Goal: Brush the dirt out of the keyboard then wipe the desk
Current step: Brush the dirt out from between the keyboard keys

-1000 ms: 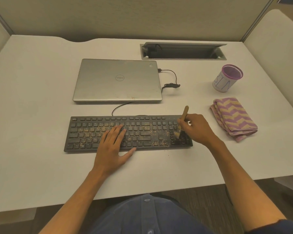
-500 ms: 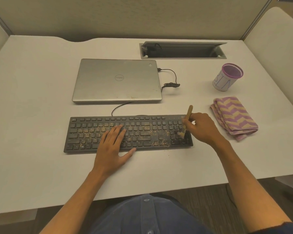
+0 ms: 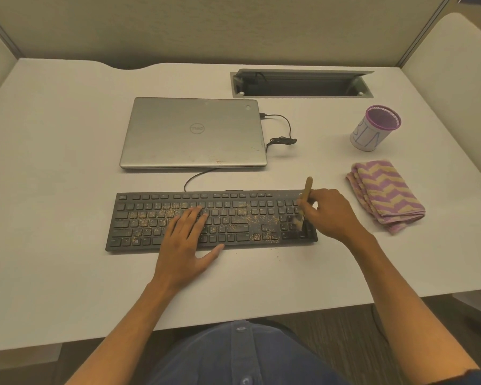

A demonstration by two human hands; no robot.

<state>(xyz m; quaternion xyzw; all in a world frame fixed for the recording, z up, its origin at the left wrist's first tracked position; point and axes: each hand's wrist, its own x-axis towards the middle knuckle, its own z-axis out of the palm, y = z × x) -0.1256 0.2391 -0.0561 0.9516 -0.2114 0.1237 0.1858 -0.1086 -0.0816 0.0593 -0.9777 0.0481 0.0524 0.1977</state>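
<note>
Beige partition walls close off the top of the frame, and below them our pale desk (image 3: 53,162) fills most of the view. We see the black keyboard (image 3: 211,219) lying just below the middle of the frame, its long side running left to right, with brownish dirt (image 3: 261,219) speckled over the keys from its left part to right of centre, and a few grains on the desk just below its lower edge. Our left hand (image 3: 186,243) rests flat on the keyboard's middle, fingers straight and close together on the keys, thumb spread out along the lower edge; it holds nothing. Our right hand (image 3: 331,215) sits at the keyboard's right end, fingers curled around a small wooden-handled brush (image 3: 306,195), whose handle sticks up towards the top of the frame while its pale bristles touch the number-pad keys. Right of that hand, apart from the keyboard, lies a folded cloth (image 3: 386,195) with purple and yellow zigzags. Above the cloth stands a purple-rimmed mesh cup (image 3: 375,129). A closed silver laptop (image 3: 195,132) lies above the keyboard, a black cable (image 3: 283,134) plugged into its right side. An open grey cable tray (image 3: 303,83) is sunk into the desk in the upper right. Our dark blue shirt (image 3: 233,354) shows at the bottom centre.
</note>
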